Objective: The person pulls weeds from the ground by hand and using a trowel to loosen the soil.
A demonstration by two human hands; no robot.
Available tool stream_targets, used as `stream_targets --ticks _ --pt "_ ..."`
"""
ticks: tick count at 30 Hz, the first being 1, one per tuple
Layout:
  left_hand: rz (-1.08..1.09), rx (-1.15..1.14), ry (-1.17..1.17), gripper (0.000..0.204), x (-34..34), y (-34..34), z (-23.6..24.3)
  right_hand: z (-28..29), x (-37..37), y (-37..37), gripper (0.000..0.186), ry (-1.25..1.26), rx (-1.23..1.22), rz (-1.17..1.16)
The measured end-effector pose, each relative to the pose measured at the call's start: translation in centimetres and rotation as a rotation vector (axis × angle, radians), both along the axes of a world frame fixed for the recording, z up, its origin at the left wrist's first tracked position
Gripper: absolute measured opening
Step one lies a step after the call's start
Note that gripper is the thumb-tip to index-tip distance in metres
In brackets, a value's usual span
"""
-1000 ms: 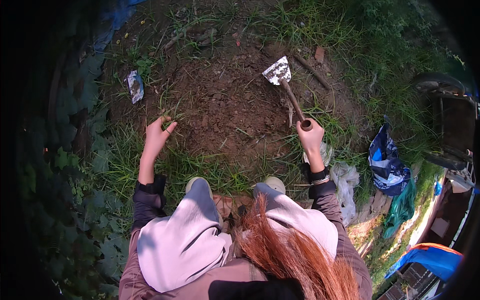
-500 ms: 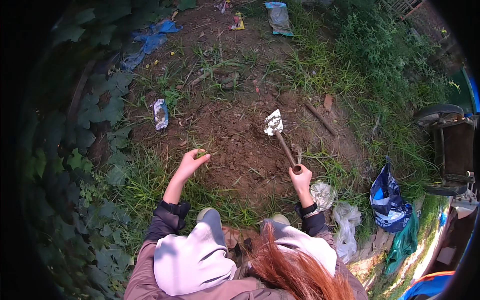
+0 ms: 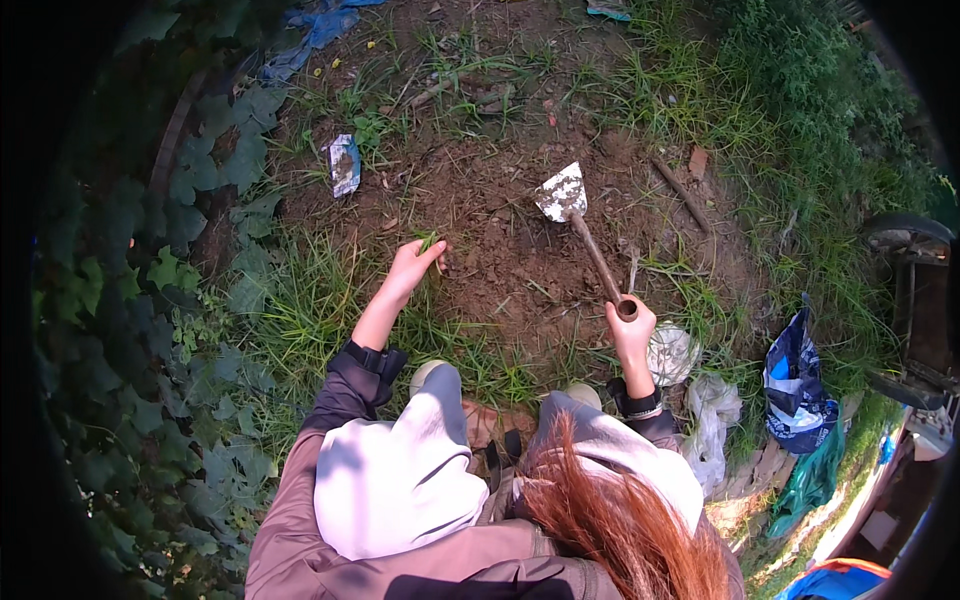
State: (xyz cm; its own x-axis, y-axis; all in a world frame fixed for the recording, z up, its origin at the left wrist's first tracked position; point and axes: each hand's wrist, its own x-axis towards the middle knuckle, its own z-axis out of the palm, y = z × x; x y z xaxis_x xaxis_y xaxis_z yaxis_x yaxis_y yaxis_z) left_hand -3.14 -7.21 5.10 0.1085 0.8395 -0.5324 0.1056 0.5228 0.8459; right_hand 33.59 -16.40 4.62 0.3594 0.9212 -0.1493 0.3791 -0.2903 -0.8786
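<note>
A person crouches over a patch of bare brown soil [image 3: 500, 250] ringed by grass, seen from above the head, with reddish hair falling forward at the lower edge. The right hand [image 3: 631, 325] is wrapped closed around the end of a wooden handle, holding a small hoe [image 3: 585, 235] whose pale, soil-flecked metal blade [image 3: 561, 193] lies on the soil at the far end of the handle. The left hand [image 3: 412, 268] reaches out to the near left edge of the soil, its fingers pinched shut on a small tuft of green grass blades [image 3: 429, 243] at ground level. Both wrists show dark cuffs, and the knees, in pale trousers, sit just below the hands. A crumpled silver wrapper [image 3: 344, 164] lies on the ground further left, well apart from the left hand. To the right, beside the right arm, rest a round whitish lid [image 3: 672, 352] and a white plastic bag [image 3: 712, 420], with a blue and white bag [image 3: 795, 380] further right in the grass.
</note>
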Motion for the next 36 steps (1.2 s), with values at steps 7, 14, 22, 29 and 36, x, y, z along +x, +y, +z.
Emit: stream_targets --ticks 7,14,22,29,36 --pt "0.015 0.028 0.054 0.024 0.9 1.5 -1.3 0.5 1.8 1.0 0.019 -0.266 0.013 -0.032" --pt "-0.316 0.553 0.531 0.032 5.4 7.8 -4.2 0.8 0.3 1.0 0.017 -0.283 0.054 0.000" --pt "-0.743 0.896 1.012 0.033 9.5 11.1 -6.2 1.0 1.4 -0.7 0.018 -0.173 -0.010 -0.058" --pt "-0.521 0.863 0.905 0.024 7.3 10.4 -5.8 -0.2 4.7 -2.0 0.021 -0.172 -0.080 -0.166" --pt "-0.214 0.504 0.734 0.036 1.8 7.4 -3.6 -0.7 5.3 -2.1 0.021 -0.158 -0.068 -0.164"
